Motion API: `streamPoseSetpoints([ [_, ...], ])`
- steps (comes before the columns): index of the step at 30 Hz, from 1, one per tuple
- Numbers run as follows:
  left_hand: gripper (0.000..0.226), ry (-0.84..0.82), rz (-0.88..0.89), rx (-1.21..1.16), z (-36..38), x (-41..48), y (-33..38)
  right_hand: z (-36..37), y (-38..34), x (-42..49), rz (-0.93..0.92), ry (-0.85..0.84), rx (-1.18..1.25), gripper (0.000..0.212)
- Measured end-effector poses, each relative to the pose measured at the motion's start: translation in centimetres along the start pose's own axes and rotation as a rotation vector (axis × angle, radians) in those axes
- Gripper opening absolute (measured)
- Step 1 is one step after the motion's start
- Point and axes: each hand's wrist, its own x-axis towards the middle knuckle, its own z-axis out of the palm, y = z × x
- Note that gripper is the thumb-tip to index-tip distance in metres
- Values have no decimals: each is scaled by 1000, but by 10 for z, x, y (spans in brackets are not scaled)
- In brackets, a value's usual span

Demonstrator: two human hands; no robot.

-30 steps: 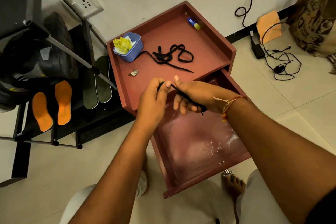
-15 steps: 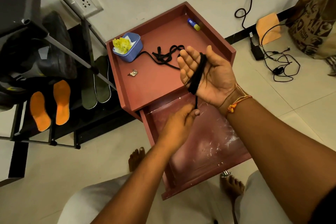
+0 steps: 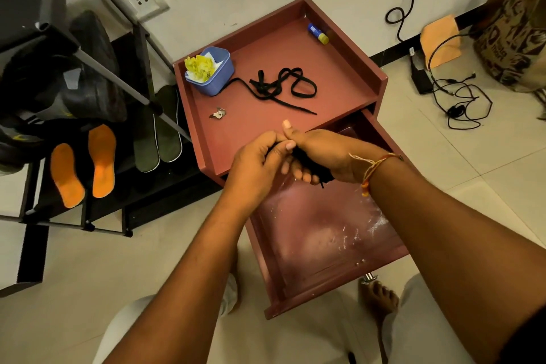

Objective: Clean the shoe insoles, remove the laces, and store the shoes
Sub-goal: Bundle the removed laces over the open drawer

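Note:
Above the open drawer (image 3: pixel 319 233) of a red-brown cabinet, my right hand (image 3: pixel 328 154) holds a bundled black shoelace (image 3: pixel 313 167) in its curled fingers. My left hand (image 3: pixel 257 162) pinches one end of that lace against the right thumb. A second black shoelace (image 3: pixel 283 87) lies loose on the cabinet top (image 3: pixel 266 121). On the black rack (image 3: pixel 38 26) at left are dark shoes (image 3: pixel 88 80), two orange insoles (image 3: pixel 82 165) and two dark green insoles (image 3: pixel 156 133).
A blue tub (image 3: pixel 215 74) with a yellow cloth, small keys (image 3: pixel 218 113) and a blue glue stick (image 3: pixel 317 33) sit on the cabinet top. Cables and a charger (image 3: pixel 443 91), an orange cloth and a patterned bag (image 3: pixel 514 32) lie on the floor at right. My bare feet are under the drawer.
Half a second ago my right palm was raised, facing up, with the lace across it and my left hand pulling below. Both hands have come together over the drawer's back edge.

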Motion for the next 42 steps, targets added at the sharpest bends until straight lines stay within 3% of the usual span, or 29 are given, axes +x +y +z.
streamPoseSetpoints([
  [7,10,163,-232,-554,28,-1,8,-12,-2,-2,77,-215,302,72],
  [13,18,-5,-488,-1025,30,-1,11,-15,1,-1,90,-357,411,65],
  [17,29,-94,-485,-996,23,-3,14,-15,2,-1,122,-391,430,58],
  [27,28,-192,-409,-946,16,-11,-15,-12,3,-1,212,-367,400,48],
  [39,21,102,-469,-813,34,-6,-38,-6,4,4,340,-143,340,42],
  [42,23,140,-459,-776,40,-6,-44,-8,6,8,316,-1,124,43],
])
